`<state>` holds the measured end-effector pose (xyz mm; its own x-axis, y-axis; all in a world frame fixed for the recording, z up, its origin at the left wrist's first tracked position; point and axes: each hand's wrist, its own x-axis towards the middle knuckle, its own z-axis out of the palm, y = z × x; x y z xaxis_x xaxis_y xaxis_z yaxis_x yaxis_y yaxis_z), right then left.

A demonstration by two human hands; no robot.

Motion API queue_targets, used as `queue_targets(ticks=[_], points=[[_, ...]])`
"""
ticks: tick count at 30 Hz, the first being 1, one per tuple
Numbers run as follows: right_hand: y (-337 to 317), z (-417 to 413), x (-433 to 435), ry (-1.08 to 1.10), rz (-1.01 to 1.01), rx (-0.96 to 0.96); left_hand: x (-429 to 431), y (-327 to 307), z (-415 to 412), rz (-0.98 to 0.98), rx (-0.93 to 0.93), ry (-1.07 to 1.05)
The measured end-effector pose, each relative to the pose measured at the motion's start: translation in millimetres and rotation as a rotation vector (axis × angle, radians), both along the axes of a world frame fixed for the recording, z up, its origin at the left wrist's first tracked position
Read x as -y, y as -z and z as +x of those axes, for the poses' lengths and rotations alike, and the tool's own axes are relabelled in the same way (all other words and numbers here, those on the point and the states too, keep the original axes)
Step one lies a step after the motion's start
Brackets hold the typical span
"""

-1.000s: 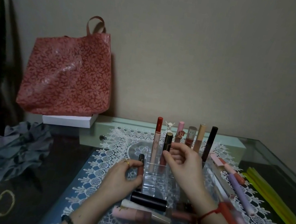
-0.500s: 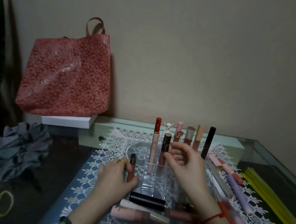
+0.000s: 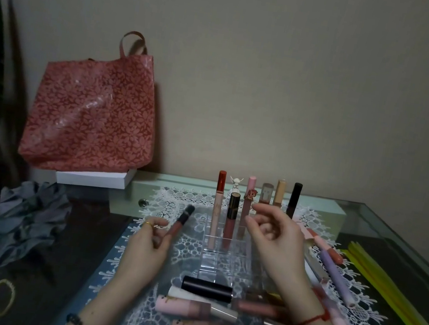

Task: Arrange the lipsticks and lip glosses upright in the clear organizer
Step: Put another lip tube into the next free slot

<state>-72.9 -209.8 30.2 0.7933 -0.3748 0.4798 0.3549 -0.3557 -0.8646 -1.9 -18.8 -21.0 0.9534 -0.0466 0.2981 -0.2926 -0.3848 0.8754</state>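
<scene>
The clear organizer (image 3: 223, 259) stands on the lace mat with several lip products upright in its back rows, among them a black-capped gloss (image 3: 231, 215). My left hand (image 3: 147, 253) pinches a dark-capped brown lip gloss (image 3: 180, 220), tilted up and to the right, left of the organizer. My right hand (image 3: 276, 242) hovers over the organizer's right side, fingers loosely curled, holding nothing. Several tubes lie flat in front of the organizer, including a black lipstick (image 3: 206, 289) and a pink tube (image 3: 182, 306). More lie to the right, among them a lilac tube (image 3: 335, 279).
A red patterned bag (image 3: 91, 117) leans on the wall over a white box (image 3: 93, 177). Grey crumpled fabric (image 3: 16, 218) lies at the left. Yellow strips (image 3: 395, 292) run along the right side of the glass table. A pale green ledge (image 3: 321, 207) lies behind the organizer.
My left hand drew the brown gloss away from the organizer to the left and tilted it. My right hand let go of the black-capped gloss, which now stands in the organizer.
</scene>
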Motion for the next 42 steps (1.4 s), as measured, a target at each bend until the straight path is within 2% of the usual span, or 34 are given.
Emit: queue_targets(ticks=[3, 6, 15, 19, 22, 26, 31, 35, 42], points=[[-4.2, -1.9, -2.0, -0.018, 0.020, 0.046, 0.0, -9.4, -2.5, -0.310, 0.028, 0.003], [-8.2, -4.6, -5.1, -0.086, 0.078, 0.075, 3.6, -18.4, -7.5, -0.517, 0.085, 0.131], [-12.8, -8.7, -17.9, -0.358, 0.146, 0.114, 28.6, -15.1, -31.0, -0.583, 0.125, 0.426], [-12.0, -8.0, -18.8, -0.394, 0.152, 0.124, 33.9, -15.3, -36.5, -0.523, 0.117, 0.488], [-16.1, -9.9, -14.6, -0.363, 0.144, 0.117, 34.8, -16.3, -37.8, -0.468, 0.139, 0.458], [-28.4, -13.1, 6.2, -0.168, 0.162, 0.191, 27.0, -14.8, -33.9, -0.300, 0.158, 0.327], [-28.4, -8.1, 21.1, 0.066, 0.133, 0.240, 20.5, -7.3, -29.0, -0.055, 0.020, 0.319], [-17.1, 3.0, 18.0, 0.092, 0.098, 0.168, 18.3, 1.3, -26.3, 0.011, -0.091, 0.359], [-2.4, 13.3, 9.2, 0.072, 0.071, 0.082, 16.8, 8.8, -20.8, 0.082, -0.102, 0.403]])
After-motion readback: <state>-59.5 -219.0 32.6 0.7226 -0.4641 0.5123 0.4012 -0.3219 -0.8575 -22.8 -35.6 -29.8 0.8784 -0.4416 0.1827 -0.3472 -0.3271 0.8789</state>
